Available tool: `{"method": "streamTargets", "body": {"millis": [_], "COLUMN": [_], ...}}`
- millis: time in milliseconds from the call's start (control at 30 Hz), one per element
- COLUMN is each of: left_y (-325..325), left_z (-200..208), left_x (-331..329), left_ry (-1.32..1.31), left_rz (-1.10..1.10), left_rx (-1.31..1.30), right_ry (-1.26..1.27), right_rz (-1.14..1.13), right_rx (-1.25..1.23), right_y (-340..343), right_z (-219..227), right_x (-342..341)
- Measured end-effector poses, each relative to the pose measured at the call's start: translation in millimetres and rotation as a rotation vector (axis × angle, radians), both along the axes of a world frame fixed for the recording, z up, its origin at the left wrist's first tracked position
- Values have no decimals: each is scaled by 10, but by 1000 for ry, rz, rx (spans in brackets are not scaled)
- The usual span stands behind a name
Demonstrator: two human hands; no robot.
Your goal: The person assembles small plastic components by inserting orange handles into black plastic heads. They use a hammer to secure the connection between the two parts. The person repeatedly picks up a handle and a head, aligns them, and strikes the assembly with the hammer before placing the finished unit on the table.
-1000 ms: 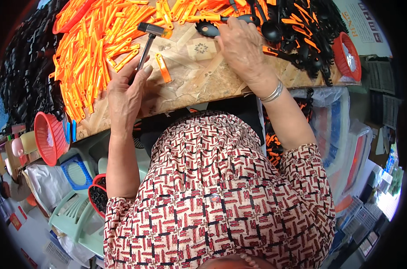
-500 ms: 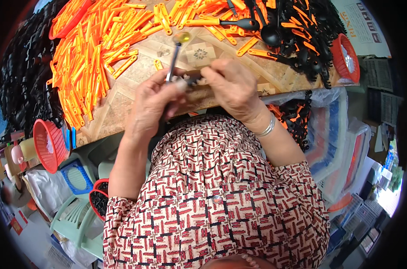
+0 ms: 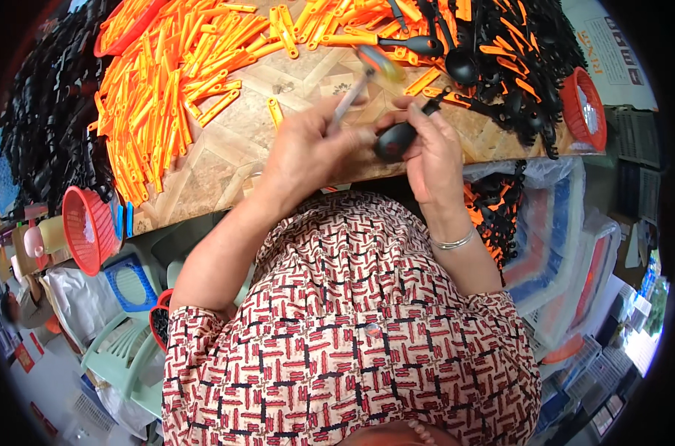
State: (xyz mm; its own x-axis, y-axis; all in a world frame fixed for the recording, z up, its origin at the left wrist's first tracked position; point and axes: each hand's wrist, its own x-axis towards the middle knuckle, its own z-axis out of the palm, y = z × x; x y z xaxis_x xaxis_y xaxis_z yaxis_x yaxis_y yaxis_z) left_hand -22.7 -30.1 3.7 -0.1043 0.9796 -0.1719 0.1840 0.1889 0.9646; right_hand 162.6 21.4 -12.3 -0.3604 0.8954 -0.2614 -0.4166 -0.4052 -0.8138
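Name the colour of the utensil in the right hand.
The utensil in the right hand is black; it shows best in the head view.

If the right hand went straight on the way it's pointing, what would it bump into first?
Holding its black utensil, the right hand would probably meet the orange piece lying just ahead. The hand's height above the tabletop is unclear, so it might pass over.

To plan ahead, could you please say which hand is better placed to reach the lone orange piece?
Probably the left hand: nearer the orange piece, though holding a hammer; the right hand holds a black utensil.
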Motion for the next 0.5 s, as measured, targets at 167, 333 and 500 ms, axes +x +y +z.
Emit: {"method": "streamTargets", "body": {"millis": [167, 333, 500], "left_y": [637, 1084, 1181], "left_z": [-14, -45, -203], "left_x": [-724, -1098, -1110], "left_ry": [488, 801, 955], "left_rz": [287, 200, 147], "left_rx": [91, -93, 62], "right_ry": [-125, -330, -334], "right_rz": [59, 127, 138], "right_rx": [174, 385, 399], "right_y": [-26, -130, -105], "right_z": [-93, -99, -134], "right_x": [71, 34, 68]}}
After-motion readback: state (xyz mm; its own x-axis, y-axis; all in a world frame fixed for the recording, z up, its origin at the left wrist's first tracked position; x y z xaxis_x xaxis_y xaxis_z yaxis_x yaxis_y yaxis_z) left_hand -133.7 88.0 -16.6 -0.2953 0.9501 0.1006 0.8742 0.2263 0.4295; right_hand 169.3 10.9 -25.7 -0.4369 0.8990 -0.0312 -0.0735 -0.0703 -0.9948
